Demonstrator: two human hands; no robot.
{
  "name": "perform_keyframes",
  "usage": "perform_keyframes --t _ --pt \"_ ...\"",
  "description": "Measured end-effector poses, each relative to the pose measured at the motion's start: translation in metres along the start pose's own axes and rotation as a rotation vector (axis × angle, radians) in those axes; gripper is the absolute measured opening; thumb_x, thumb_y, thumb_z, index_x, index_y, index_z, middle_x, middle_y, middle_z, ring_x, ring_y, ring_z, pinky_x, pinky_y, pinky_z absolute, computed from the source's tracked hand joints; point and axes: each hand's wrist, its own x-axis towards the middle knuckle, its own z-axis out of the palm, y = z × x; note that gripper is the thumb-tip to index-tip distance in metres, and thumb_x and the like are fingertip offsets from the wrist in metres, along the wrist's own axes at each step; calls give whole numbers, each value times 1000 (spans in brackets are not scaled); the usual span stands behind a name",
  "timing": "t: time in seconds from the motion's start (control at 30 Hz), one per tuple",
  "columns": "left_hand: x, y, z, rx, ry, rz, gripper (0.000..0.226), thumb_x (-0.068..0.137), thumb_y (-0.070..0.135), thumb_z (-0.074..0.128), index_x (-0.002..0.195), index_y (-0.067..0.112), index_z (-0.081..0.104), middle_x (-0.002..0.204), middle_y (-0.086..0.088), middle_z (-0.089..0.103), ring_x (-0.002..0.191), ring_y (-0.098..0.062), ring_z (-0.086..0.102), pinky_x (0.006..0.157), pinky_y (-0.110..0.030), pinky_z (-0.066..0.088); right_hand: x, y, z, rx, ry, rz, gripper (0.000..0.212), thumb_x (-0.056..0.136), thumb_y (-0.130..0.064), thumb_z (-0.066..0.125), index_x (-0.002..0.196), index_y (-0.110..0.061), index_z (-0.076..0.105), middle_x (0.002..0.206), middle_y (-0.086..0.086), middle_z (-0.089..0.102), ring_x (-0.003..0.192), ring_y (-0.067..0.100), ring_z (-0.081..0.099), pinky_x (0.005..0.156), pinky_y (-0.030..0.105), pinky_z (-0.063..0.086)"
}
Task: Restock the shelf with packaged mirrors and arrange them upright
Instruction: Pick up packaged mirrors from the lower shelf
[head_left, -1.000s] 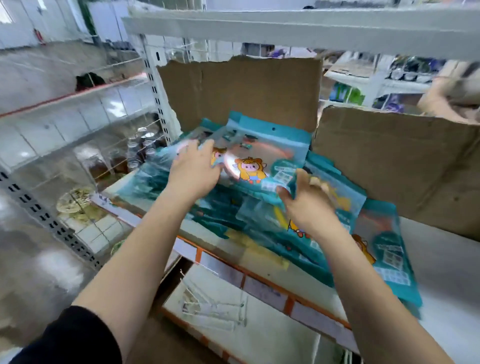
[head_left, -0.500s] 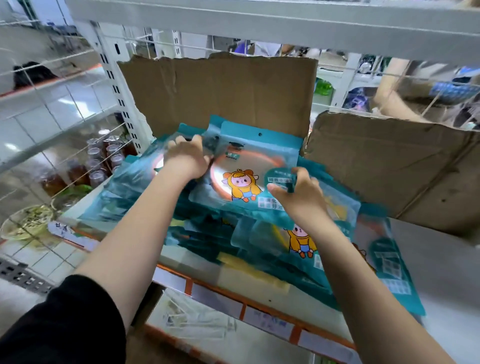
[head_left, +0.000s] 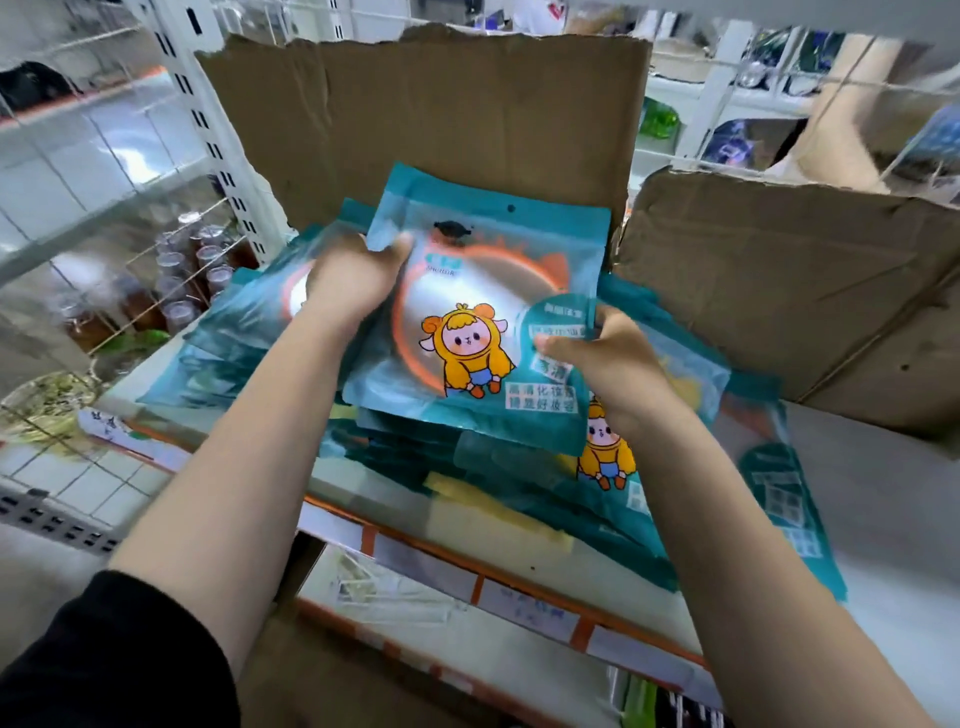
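Pinching glossy teal mirror pack, left hand and right hand curled on opposite edges; flat pouches heaped beneath, torn cardboard behind.

I read the pack as glossy teal plastic film, with glare across its clear window. Behind the pack, the cardboard is matt brown and rough, its top edge torn. Right of the pack, the shelf looks like smooth white painted metal. Below-left of the pack, a sleeve is matt black cloth.
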Motion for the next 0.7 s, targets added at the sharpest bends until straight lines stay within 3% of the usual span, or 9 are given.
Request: perform_keyframes --t 0.1,0.2,0.27,0.4,0.5,0.57,0.63,0.7 --pt "-8 -5 -1 -144 1 5 38 94 43 46 66 18 42 62 -2 46 48 -12 51 49 -26 33 -2 9 5 30 58 10 20 87 -22 64 105 -17 59 99 2 68 87 18 67 74 34 55" --pt "-17 -6 -6 -184 18 58 39 95 45 44 67 18 45 69 -7 53 67 -22 53 63 -29 37 -7 14 7 88 119 18 26 85 -31 60 106 -16 58 99 8 69 93 29 67 88 48 53" --pt "-23 -5 -9 -159 50 90 39 97 42 42 71 14 47 77 -12 53 75 -26 49 67 -31 34 -11 16 8 140 128 4 31 76 -36 60 100 -17 60 99 13 69 94 35 66 86 57 52" --pt "-42 -18 -18 -136 113 127 36 99 37 40 76 10 46 75 -8 47 75 -24 43 62 -31 27 -24 23 11 235 117 -58 3 86 -20 60 88 -18 61 90 12 66 84 30 63 77 42 50" --pt "-58 -39 -26 -241 157 91 39 96 42 43 69 13 44 65 -3 43 64 -19 39 55 -34 29 -36 30 11 286 101 -98 5 90 -14 58 90 -18 59 88 10 61 81 24 56 75 39 46" --pt "-70 -54 -33 -342 168 81 45 86 56 45 80 12 55 79 -13 58 73 -22 50 66 -43 44 -47 35 11 306 108 -116 6 90 -13 59 94 -18 58 92 8 62 83 24 58 78 41 48" --pt "-86 -68 -37 -402 165 85 60 77 66 42 91 10 60 91 -15 62 81 -23 57 79 -51 47 -59 43 10 294 106 -129 8 90 -13 60 93 -20 57 94 6 64 86 25 60 82 43 50" --pt "-105 -77 -36 -401 174 87 73 75 68 42 96 0 58 86 -13 58 76 -19 51 74 -50 45 -74 53 9 287 100 -123 8 90 -13 60 95 -19 58 95 4 67 88 25 64 84 43 52"
